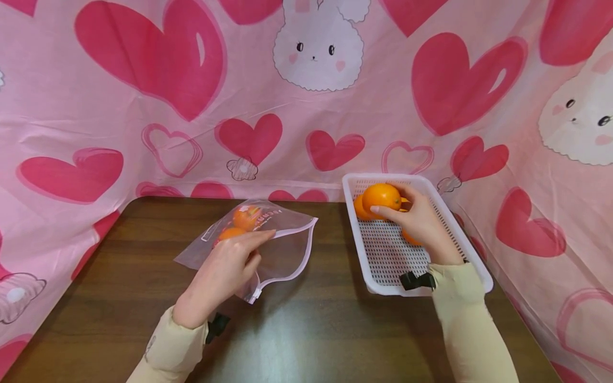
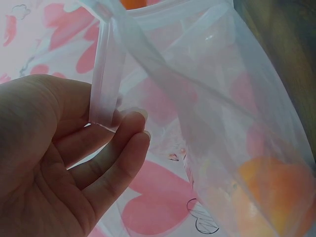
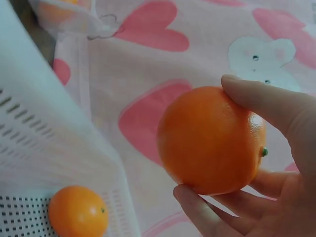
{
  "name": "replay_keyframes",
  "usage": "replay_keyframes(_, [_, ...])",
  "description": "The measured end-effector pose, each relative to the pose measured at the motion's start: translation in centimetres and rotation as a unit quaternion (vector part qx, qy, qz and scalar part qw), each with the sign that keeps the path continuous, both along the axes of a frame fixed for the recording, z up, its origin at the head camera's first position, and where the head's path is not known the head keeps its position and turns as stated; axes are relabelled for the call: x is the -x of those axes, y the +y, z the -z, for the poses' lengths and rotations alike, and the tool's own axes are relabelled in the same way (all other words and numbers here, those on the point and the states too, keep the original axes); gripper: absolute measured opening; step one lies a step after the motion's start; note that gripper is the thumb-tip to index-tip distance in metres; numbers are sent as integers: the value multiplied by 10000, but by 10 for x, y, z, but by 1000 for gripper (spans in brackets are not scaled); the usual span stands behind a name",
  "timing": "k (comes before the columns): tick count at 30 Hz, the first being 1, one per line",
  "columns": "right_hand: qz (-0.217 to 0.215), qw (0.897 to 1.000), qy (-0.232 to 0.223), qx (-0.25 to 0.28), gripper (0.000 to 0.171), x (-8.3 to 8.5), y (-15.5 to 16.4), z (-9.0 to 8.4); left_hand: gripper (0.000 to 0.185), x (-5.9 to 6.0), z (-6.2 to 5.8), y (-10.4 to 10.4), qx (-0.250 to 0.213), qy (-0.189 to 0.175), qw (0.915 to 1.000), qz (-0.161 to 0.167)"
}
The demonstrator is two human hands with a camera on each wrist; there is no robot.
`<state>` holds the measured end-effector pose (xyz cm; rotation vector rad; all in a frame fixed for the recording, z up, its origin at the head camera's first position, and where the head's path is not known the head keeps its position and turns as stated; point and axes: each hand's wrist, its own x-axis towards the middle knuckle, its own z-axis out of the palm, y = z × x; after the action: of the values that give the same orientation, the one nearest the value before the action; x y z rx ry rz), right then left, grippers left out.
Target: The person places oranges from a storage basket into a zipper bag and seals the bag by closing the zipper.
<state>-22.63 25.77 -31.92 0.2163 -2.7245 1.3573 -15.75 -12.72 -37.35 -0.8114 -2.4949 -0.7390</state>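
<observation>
My right hand [image 1: 423,226] grips an orange [image 1: 381,197] by its sides, thumb on one side and fingertips on the other, above the white basket [image 1: 356,239]. A second orange [image 1: 360,207] lies under it in the basket, and another [image 1: 411,238] is partly covered by the hand. To the left, a clear zip bag [image 1: 287,258] lies on its side with its mouth spread towards the right. My left hand [image 1: 227,268] holds the bag's rim [image 2: 104,84] near the opening. Inside the bag sit two oranges, one farther back [image 1: 246,217] and one nearer [image 1: 232,233].
The basket, with slotted walls and floor, stands at the right of the brown wooden table [image 1: 306,335]. A white slider [image 1: 257,293] sits at the bag's near corner. Pink heart-print cloth [image 1: 297,106] hangs behind and at both sides. Black straps [image 1: 416,280] circle the wrists.
</observation>
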Motion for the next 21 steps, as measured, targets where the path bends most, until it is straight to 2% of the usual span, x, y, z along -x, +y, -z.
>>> replay_keyframes(11, [-6, 9983, 567, 110, 70, -15, -15, -5, 47, 1, 0, 1, 15, 50, 10000, -4])
replay_keyframes(21, [-255, 9976, 540, 355, 70, -28, -30, -7, 46, 1, 0, 1, -7, 67, 10000, -11])
